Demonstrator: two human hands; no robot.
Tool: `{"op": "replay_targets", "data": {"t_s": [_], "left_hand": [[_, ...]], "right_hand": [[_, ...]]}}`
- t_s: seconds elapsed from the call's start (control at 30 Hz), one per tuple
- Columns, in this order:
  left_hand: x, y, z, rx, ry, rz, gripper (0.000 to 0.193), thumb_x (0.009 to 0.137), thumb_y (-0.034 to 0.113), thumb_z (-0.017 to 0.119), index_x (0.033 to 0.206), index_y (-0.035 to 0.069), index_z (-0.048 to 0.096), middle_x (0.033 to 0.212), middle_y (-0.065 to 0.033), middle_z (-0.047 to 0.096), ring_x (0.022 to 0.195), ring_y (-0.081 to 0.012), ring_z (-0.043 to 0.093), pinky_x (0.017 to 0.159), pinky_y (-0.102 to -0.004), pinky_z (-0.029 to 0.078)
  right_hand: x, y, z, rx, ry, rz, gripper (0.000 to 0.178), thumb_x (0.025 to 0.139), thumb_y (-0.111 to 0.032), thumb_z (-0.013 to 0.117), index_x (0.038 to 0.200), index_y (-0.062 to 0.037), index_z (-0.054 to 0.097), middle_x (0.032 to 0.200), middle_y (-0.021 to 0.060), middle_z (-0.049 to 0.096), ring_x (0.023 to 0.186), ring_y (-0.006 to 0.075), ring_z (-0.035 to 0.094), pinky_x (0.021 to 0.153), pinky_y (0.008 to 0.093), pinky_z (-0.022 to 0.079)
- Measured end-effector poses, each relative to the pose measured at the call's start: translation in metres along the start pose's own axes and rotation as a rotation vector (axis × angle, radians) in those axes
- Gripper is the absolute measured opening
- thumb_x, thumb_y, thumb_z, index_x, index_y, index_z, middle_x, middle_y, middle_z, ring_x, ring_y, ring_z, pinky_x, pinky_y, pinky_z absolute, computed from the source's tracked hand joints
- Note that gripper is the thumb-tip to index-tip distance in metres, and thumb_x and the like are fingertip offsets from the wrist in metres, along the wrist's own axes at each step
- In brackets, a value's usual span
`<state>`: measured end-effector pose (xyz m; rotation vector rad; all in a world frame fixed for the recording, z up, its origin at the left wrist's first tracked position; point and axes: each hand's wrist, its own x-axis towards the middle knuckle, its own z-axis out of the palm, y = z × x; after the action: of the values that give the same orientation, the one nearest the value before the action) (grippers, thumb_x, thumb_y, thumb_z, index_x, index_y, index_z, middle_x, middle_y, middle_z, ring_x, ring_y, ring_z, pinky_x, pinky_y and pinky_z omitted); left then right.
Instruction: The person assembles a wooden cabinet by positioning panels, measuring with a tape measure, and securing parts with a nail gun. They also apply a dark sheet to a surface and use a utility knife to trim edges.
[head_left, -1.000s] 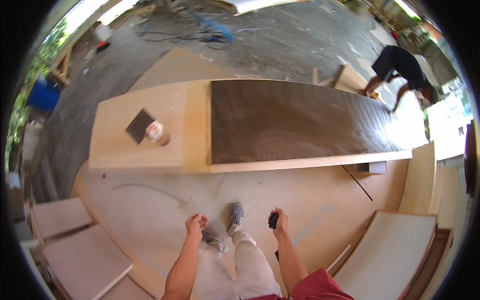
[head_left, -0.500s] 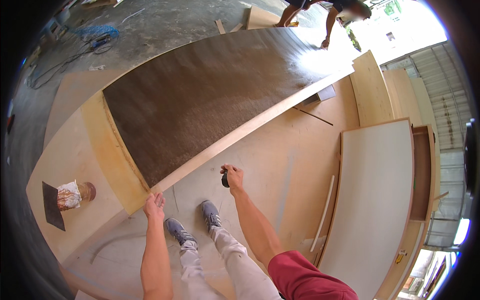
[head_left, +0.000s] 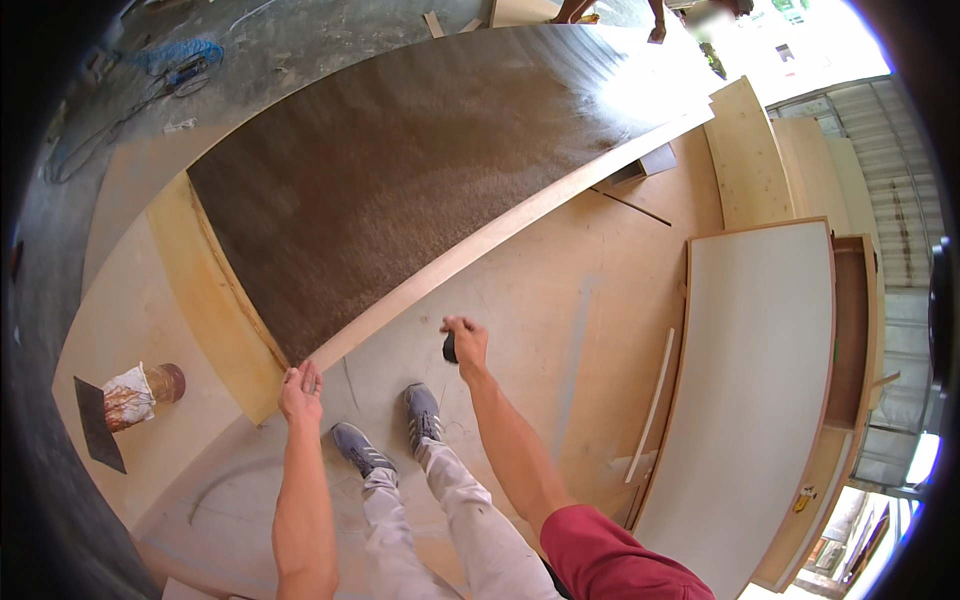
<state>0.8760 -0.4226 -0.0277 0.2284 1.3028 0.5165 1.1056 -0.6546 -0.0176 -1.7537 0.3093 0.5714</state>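
Observation:
A large dark brown sheet (head_left: 400, 190) covers a pale wooden panel (head_left: 530, 214) that slants up to the far right. At its near left corner, my left hand (head_left: 301, 393) has its thumb and fingers bent on the edge, just beside a yellowish strip (head_left: 205, 290). My right hand (head_left: 467, 345) hovers over the floor, right of that corner and apart from the panel. Its fingers wrap round a small black rounded object (head_left: 449, 347), mostly hidden by the hand. A stained tin (head_left: 130, 397) and a dark flat plate (head_left: 99, 425) lie on the pale board at the left.
Another person's hand (head_left: 657, 34) is by the panel's far end. A framed white panel (head_left: 750, 390) stands at the right, with a thin pale strip (head_left: 650, 405) beside it. A dark box (head_left: 645, 165) sits under the panel's edge. Blue hose (head_left: 185, 55) lies far left.
The view has shifted slightly, so the panel sits higher and further left. My left hand stays at the corner, its fingers a little straighter. My right hand still holds the black object.

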Motion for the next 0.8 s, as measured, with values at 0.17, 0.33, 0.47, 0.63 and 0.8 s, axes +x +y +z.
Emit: {"op": "replay_targets", "data": {"t_s": [0.17, 0.33, 0.47, 0.63, 0.8], "left_hand": [[0.012, -0.001, -0.005, -0.053, 0.075, 0.112, 0.022, 0.095, 0.010, 0.051, 0.115, 0.002, 0.047, 0.111, -0.0137, 0.058, 0.105, -0.0277, 0.060, 0.088, -0.0371, 0.048], [0.014, -0.012, 0.000, -0.073, 0.102, 0.176, 0.022, 0.092, 0.004, 0.055, 0.113, 0.001, 0.049, 0.106, -0.0118, 0.059, 0.099, -0.0279, 0.063, 0.087, -0.0354, 0.050], [0.015, -0.011, -0.005, -0.025, 0.124, 0.251, 0.025, 0.091, 0.002, 0.056, 0.115, -0.001, 0.050, 0.102, -0.0122, 0.060, 0.095, -0.0276, 0.065, 0.085, -0.0344, 0.051], [0.024, -0.017, -0.011, -0.030, 0.128, 0.281, 0.024, 0.089, 0.002, 0.060, 0.112, -0.002, 0.055, 0.096, -0.0132, 0.064, 0.090, -0.0281, 0.067, 0.081, -0.0355, 0.053], [0.022, -0.026, -0.012, -0.078, 0.216, 0.319, 0.024, 0.086, -0.001, 0.062, 0.110, -0.002, 0.056, 0.094, -0.0140, 0.064, 0.084, -0.0298, 0.068, 0.078, -0.0386, 0.056]], "right_hand": [[0.063, -0.050, 0.011, -0.116, 0.113, -0.050, 0.026, 0.083, -0.024, 0.063, 0.080, 0.0010, 0.068, 0.073, 0.0051, 0.065, 0.063, 0.0095, 0.051, 0.060, 0.0245, 0.040], [0.122, -0.068, 0.009, -0.018, 0.202, -0.063, 0.031, 0.086, -0.026, 0.061, 0.095, 0.0033, 0.067, 0.079, 0.0088, 0.069, 0.061, 0.0091, 0.049, 0.059, 0.0252, 0.042], [0.137, -0.074, 0.022, 0.033, 0.084, -0.069, 0.029, 0.088, -0.023, 0.061, 0.096, 0.0052, 0.067, 0.081, 0.0096, 0.069, 0.064, 0.0110, 0.053, 0.061, 0.0262, 0.044], [0.154, -0.063, 0.029, 0.156, 0.055, -0.194, 0.017, 0.085, -0.013, 0.064, 0.084, 0.0033, 0.067, 0.073, 0.0076, 0.066, 0.065, 0.0135, 0.057, 0.065, 0.0269, 0.045], [0.166, -0.049, 0.015, 0.140, -0.022, -0.200, 0.012, 0.083, -0.013, 0.067, 0.085, -0.0021, 0.065, 0.074, 0.0075, 0.065, 0.067, 0.0155, 0.059, 0.065, 0.0278, 0.045]]}}
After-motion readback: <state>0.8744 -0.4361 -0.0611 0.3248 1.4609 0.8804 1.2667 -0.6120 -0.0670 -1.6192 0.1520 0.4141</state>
